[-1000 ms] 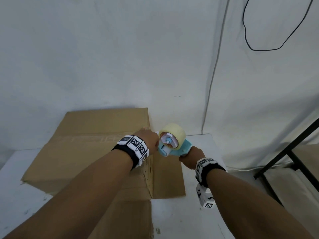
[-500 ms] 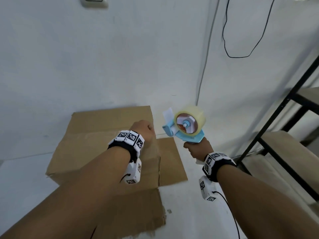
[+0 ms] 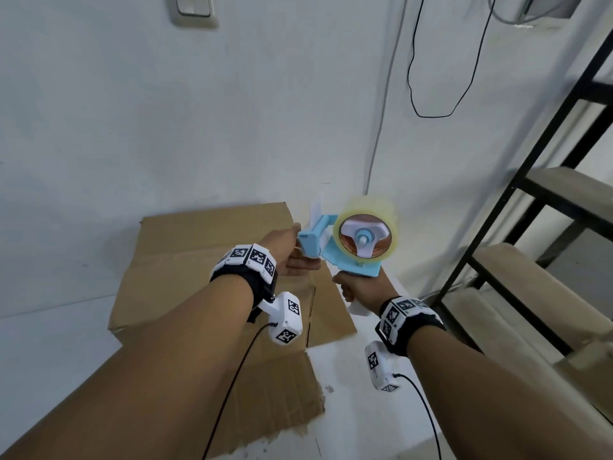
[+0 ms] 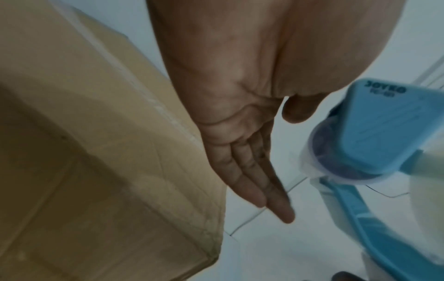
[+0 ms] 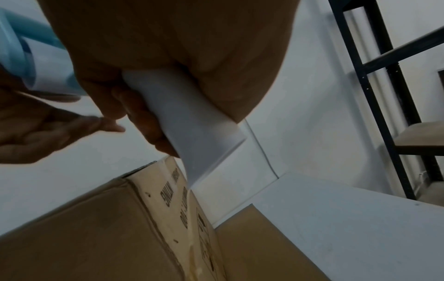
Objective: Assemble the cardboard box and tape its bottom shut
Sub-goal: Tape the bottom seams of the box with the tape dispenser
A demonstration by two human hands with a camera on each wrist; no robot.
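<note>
Cardboard box (image 3: pixel 212 260): it is sitting on the white worktop (image 3: pixel 358 423) toward the far edge by the wall, closed face turned up and loose flaps lying flat toward the near and right edges, presumably so the bottom seam is facing the tape.
Tape dispenser (image 3: pixel 348 247): it is being held in the air above the box's right edge, roll side toward the head camera, front end pointing at the left hand, likely so the free tape end can be reached.
Right hand (image 3: pixel 360 287): its grip is wrapping fully round the dispenser's white handle (image 5: pixel 192 121), fingers curled tight, carrying the tool upright.
Left hand (image 3: pixel 292 254): its grip is loose and holding nothing, fingers (image 4: pixel 252 182) lying straight and together, tips right beside the dispenser's front end; whether they are touching the tape is not clear.
Step in hand: probably fetching the tape end before laying it on the seam.
Writing on dispenser: the left wrist view is showing "JOYKO" moulded on the blue body, with a smaller line below too blurred to read.
Writing on box: dark print is running along one side panel in the right wrist view, seen sideways and not legible.
</note>
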